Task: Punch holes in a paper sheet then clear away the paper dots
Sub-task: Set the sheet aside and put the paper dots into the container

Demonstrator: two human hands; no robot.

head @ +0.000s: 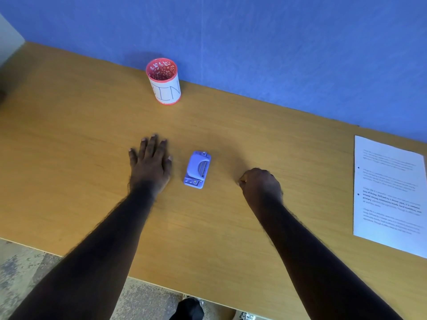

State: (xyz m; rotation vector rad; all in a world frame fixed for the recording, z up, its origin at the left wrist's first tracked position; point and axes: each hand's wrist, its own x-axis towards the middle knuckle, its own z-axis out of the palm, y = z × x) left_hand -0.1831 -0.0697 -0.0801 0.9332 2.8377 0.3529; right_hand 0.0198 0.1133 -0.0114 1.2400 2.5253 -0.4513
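Note:
A small lilac hole punch (pixel 197 169) sits in the middle of the wooden table (pixel 69 139). My left hand (pixel 150 163) lies flat on the table just left of the punch, fingers spread, holding nothing. To the punch's right, my right hand (pixel 260 184) rests curled into a loose fist, and whether anything is inside it is hidden. A printed paper sheet (pixel 388 195) with two punched holes along its left edge lies at the table's right end. A red-rimmed cup labelled BIN (pixel 164 82) stands at the back, against the wall.
A blue wall (pixel 254 42) runs along the table's far edge. The table's near edge crosses the bottom of the view, with speckled floor (pixel 25 269) and a dark shoe (pixel 189 308) below it.

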